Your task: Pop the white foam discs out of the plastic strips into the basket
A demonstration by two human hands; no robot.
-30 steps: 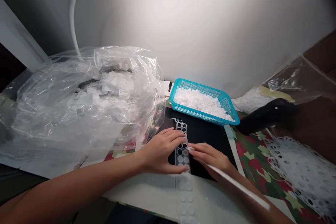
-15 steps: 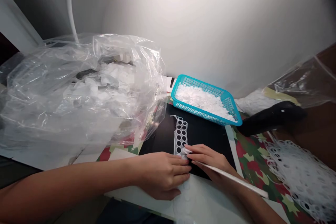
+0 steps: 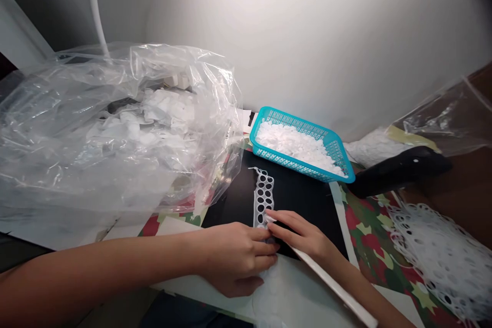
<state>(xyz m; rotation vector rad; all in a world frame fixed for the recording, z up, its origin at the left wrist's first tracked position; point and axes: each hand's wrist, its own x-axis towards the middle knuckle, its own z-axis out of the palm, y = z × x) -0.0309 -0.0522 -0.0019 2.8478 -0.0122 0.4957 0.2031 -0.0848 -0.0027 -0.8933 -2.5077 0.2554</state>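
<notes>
A narrow white strip punched with round holes (image 3: 263,196) lies on a black mat (image 3: 303,200) and runs toward me. My left hand (image 3: 234,256) rests flat on the strip's near part, fingers stretched out and pressing it down. My right hand (image 3: 303,238) meets it from the right, fingertips pinched at the strip's edge on a small white piece that I cannot make out clearly. A thin white stick-like thing (image 3: 334,287) lies along my right wrist.
A teal basket (image 3: 338,151) full of small white pieces stands behind the mat. A big clear plastic bag (image 3: 111,128) of white scraps fills the left. Punched white sheets (image 3: 438,256) lie at the right, beside a black object (image 3: 400,169).
My left hand has slid down the strip toward me, baring more of its holed part. My right hand has stayed at the strip's edge. The view has shifted slightly.
</notes>
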